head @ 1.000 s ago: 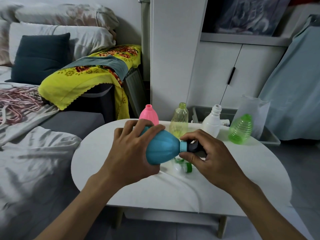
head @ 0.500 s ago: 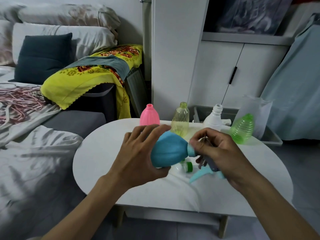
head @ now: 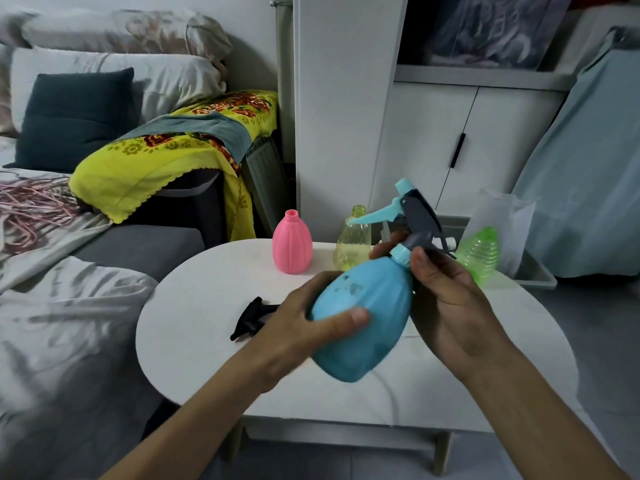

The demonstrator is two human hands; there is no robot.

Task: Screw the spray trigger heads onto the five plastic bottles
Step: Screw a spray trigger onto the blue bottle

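My left hand (head: 304, 323) grips the body of a blue bottle (head: 363, 317), which is tilted with its neck up and to the right above the white oval table (head: 194, 323). A grey and blue trigger head (head: 412, 216) sits on its neck. My right hand (head: 446, 299) pinches the collar at the neck. At the back of the table stand a pink bottle (head: 292, 243), a yellow bottle (head: 353, 245) and a green bottle (head: 479, 252), all without heads. A black trigger head (head: 251, 317) lies on the table left of my left hand. The white bottle is hidden.
A bed with grey sheets (head: 62, 306) borders the table on the left. White cabinets (head: 450, 143) stand behind it. A grey tray (head: 533, 275) and a white bag (head: 505, 220) sit at the back right, and the grey floor (head: 599, 341) lies to the right.
The blue bottle has swung from lying sideways to neck-up, lifted higher. The trigger head now points up on its neck. A black trigger head on the table has come into view.
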